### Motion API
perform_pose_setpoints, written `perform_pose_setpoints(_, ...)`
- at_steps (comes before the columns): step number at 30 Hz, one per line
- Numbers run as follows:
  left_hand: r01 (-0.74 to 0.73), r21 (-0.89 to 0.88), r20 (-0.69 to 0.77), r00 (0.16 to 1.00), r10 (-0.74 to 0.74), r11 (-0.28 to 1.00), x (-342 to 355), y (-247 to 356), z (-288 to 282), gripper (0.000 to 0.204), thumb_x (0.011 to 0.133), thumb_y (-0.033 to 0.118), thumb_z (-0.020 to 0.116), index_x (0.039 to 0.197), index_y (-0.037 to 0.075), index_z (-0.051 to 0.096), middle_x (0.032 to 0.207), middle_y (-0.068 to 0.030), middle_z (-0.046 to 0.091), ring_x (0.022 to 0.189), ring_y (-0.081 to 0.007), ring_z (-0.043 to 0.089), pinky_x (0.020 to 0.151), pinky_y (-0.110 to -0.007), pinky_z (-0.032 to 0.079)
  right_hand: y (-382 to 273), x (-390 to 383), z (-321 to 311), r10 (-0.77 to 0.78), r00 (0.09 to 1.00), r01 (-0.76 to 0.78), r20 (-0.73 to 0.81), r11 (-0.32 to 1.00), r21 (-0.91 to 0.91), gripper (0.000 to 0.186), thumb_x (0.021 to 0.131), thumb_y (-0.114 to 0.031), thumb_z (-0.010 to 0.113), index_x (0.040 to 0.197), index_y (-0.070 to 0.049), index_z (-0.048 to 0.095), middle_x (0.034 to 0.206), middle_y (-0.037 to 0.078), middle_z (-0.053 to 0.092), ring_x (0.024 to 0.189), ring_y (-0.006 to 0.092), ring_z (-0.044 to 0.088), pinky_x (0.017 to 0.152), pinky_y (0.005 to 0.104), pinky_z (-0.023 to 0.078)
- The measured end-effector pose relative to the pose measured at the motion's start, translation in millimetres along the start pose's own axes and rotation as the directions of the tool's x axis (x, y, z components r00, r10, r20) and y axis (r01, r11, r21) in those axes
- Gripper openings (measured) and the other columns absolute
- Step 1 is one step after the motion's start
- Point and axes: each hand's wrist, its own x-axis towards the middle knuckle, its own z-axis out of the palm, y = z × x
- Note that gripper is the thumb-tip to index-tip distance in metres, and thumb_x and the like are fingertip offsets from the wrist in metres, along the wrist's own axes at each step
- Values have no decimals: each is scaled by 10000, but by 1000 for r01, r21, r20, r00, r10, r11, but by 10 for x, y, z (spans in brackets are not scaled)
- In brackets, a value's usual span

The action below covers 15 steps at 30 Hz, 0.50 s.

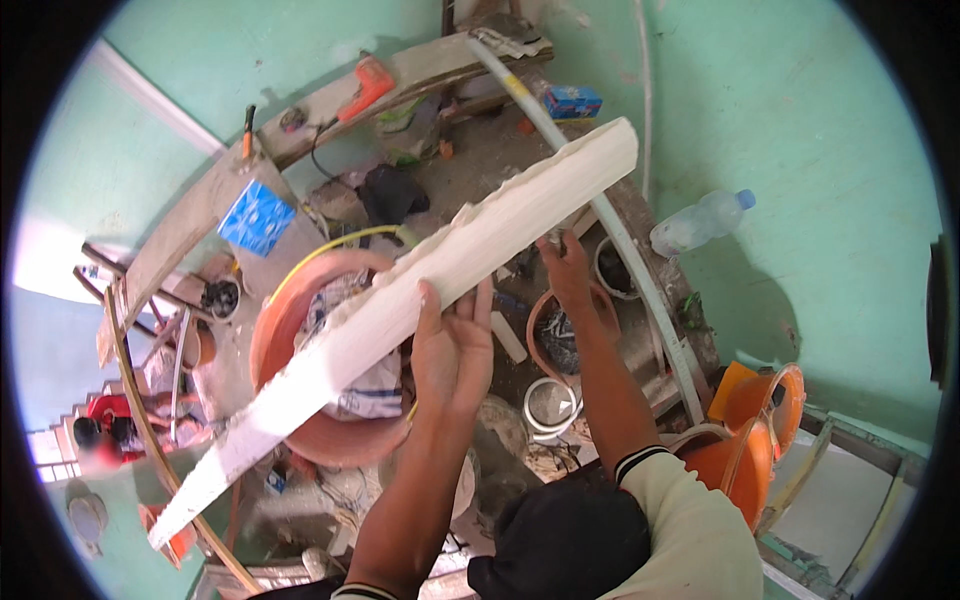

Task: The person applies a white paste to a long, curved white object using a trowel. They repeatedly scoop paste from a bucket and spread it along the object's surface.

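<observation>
A long white strip of plaster moulding (440, 268) slants across the view, a ragged crust of paste along its upper edge. My left hand (452, 350) supports it from below near its middle, thumb over the near face and fingers behind. My right hand (566, 262) is closed, close to the strip's underside near its right end. Something small and greyish shows at its fingertips, but its kind is unclear. Beneath the strip stands a large terracotta-coloured tub (285, 330) with crumpled sacks in it. Below my right hand is a smaller tub (603, 312) with dark contents.
An orange power drill (369, 86) lies on a plank at the back. Blue boxes (257, 218), a plastic bottle (700, 222) and a long grey pipe (630, 240) surround the work spot. Orange buckets (745, 465) stand at right. A person in red (115, 415) is far left.
</observation>
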Motion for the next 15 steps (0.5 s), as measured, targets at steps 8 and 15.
perform_pose_setpoints(8,209,155,-30,978,-207,966,-756,121,-330,478,1096,217,554,1500,-2,424,1521,-203,514,1516,-298,356,1295,-471,269,-269,-1313,-92,379,924,-368,56,837,404,272,1028,-291,702,1188,-88,616,797,-2,606,635,81,554,544,251,426)
perform_pose_setpoints(15,113,987,-130,980,151,112,-2129,1389,-1790,229,1094,263,584,1030,66,487,916,-20,478,848,-112,480,760,-299,448,-792,-1922,-245,460,843,-513,280,843,159,254,1045,-245,660,1208,-57,614,746,-25,557,565,67,518,476,241,382)
